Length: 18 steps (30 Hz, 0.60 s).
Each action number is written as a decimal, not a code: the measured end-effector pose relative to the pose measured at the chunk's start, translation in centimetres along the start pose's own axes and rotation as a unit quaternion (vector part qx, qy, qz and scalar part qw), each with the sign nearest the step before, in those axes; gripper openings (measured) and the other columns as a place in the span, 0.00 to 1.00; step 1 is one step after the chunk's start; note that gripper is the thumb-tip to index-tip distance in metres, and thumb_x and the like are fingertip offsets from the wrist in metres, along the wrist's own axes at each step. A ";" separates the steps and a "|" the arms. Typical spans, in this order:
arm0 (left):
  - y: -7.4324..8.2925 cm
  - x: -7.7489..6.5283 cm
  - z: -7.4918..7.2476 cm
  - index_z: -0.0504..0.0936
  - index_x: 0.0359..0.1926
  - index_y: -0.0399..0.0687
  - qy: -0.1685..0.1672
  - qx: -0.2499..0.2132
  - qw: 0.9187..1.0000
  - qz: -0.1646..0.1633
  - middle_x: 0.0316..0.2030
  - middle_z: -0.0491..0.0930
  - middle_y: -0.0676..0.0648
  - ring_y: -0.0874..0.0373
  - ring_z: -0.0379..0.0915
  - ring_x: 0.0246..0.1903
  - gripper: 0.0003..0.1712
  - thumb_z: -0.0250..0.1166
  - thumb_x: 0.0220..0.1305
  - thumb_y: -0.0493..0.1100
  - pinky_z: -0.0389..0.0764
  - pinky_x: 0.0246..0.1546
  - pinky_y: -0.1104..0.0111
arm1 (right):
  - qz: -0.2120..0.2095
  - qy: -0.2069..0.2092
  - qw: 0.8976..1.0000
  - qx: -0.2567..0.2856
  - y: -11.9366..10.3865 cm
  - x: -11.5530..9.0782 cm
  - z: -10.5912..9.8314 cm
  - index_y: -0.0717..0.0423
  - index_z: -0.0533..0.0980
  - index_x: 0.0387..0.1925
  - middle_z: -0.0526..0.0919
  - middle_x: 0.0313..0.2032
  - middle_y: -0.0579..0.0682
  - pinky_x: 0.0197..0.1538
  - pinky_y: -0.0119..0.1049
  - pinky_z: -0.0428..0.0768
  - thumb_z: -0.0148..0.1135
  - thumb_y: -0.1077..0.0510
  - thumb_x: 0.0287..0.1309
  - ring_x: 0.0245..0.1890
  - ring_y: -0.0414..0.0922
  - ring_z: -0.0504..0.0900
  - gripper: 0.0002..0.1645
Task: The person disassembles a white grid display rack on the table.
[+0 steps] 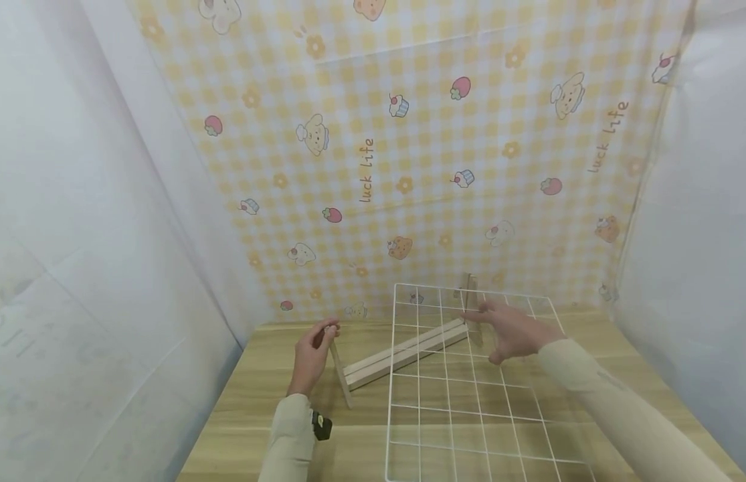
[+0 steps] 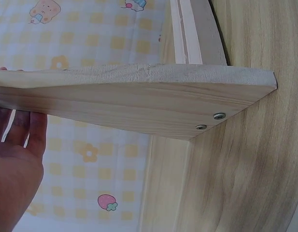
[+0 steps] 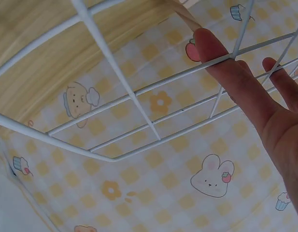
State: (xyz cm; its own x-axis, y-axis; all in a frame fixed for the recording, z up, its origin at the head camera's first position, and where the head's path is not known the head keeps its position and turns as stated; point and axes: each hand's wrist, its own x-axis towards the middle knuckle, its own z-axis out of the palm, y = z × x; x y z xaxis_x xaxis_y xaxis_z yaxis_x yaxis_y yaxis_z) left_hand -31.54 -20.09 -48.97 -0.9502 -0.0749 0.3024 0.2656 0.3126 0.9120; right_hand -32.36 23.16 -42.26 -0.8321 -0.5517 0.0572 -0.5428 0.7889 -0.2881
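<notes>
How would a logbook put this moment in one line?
left hand holds left end panel | right hand at right end panel | wooden crossbar between panels | white wire grid in front of crossbar

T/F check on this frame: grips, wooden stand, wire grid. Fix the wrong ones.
1. The left grip holds the left end panel. True.
2. The wire grid is black. False: the wire grid is white.
3. Two screw heads show on the left end panel. True.
4. In the head view, the left grip overlaps the wire grid. False: the right grip does.
5. The crossbar runs from the left end panel toward the right end panel. True.
</notes>
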 end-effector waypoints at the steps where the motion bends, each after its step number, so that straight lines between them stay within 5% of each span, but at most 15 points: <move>1: 0.0 0.0 0.0 0.82 0.58 0.51 0.000 0.002 1.000 0.000 0.54 0.85 0.45 0.62 0.82 0.51 0.22 0.58 0.73 0.57 0.79 0.56 0.77 | 0.002 0.000 1.000 -0.002 0.2 -0.1 0.3 0.36 0.65 0.73 0.68 0.67 0.67 0.49 0.56 0.85 0.83 0.56 0.30 0.54 0.61 0.79 0.63; 12: 0.2 -0.6 -0.1 0.81 0.60 0.49 0.005 0.000 1.000 0.000 0.53 0.84 0.44 0.50 0.82 0.53 0.20 0.59 0.74 0.52 0.77 0.53 0.81 | 0.031 -0.015 0.999 0.008 1.6 -1.2 1.9 0.37 0.67 0.72 0.65 0.68 0.70 0.50 0.60 0.84 0.83 0.58 0.32 0.59 0.66 0.75 0.60; 18: 0.5 -1.4 -0.3 0.83 0.57 0.55 0.018 0.008 1.000 0.000 0.49 0.86 0.47 0.55 0.83 0.50 0.18 0.61 0.72 0.55 0.79 0.51 0.79 | 0.046 -0.025 0.998 0.026 2.2 -1.4 2.5 0.36 0.67 0.72 0.65 0.69 0.70 0.46 0.54 0.86 0.82 0.61 0.29 0.57 0.64 0.76 0.62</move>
State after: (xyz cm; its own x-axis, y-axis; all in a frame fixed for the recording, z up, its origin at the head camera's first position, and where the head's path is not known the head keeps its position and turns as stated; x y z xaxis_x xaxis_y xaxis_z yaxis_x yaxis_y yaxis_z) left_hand -30.00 -20.13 -48.84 -0.9440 -0.1083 0.3118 0.2622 0.3278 0.9076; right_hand -32.06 25.00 -45.36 -0.8708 -0.4913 -0.0186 -0.4567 0.8222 -0.3397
